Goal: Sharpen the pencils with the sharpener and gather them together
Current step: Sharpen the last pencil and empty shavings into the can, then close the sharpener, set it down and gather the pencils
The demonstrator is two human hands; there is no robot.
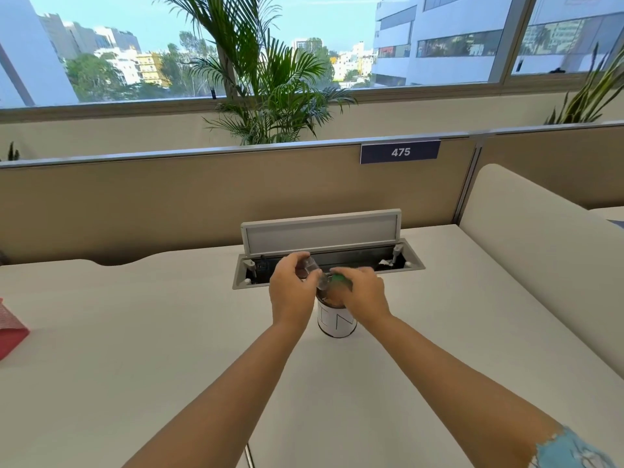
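- Both bare forearms reach straight out over the white desk and meet above the white cup, which stands upright on the desk just in front of the open cable hatch.
- Left hand sits just left of the cup's rim, wrist bent a little inward, fingers curled round a clear plastic container — it looks like the sharpener's shavings case, tilted with its lower end pointing down toward the cup's mouth.
- Right hand hovers over the right side of the cup's mouth, knuckles up, fingers curled and pinching a green piece, likely the sharpener's body or cap; most of it is hidden by the fingers.
- The clear container and the green piece come close together right above the cup's rim; whether they touch is hard to tell.
- Inside the cup something brownish shows just under the rim; too blurred to name.
- No pencil can be made out clearly; the hands cover the cup's mouth.
- Far left of the cup, at the desk's edge, lies a red cloth.
- Behind the cup, past the hatch, stands the tan partition with a blue tag reading 475.
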